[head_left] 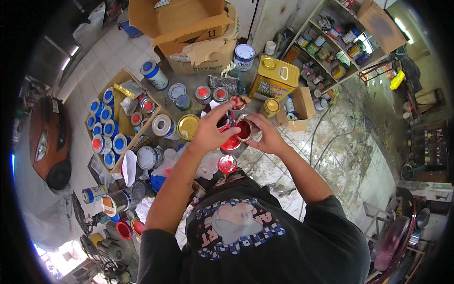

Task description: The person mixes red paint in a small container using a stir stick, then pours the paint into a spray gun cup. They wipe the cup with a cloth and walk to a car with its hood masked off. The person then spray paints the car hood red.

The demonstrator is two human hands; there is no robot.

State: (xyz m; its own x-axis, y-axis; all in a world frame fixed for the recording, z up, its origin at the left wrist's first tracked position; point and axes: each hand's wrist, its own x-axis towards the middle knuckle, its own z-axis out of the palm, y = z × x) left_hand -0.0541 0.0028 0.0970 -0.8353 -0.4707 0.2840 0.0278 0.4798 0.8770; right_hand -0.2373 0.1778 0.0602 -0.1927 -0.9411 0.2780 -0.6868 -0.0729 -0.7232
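Note:
My right hand (268, 135) is closed around a small metal can (245, 129) with red paint inside, tilted with its mouth toward my left hand. My left hand (213, 128) is curled beside it, thumb and forefinger bent about a dark, round-edged thing whose kind I cannot make out. Under both hands sits a wider container of red paint (231, 143), partly covered by them. Just nearer to me is a round, red-smeared lid or can top (227, 164). A small red-stained open can (237, 102) stands beyond my fingertips.
Two small red-topped cans (203, 94) and a gold-lidded can (188, 127) stand left. Blue-lidded cans fill a carton (124, 78). A gold rectangular tin (274, 79) and a small carton (300, 111) are to the right, a large carton (201, 52) behind. Shelves (326, 47) hold more cans.

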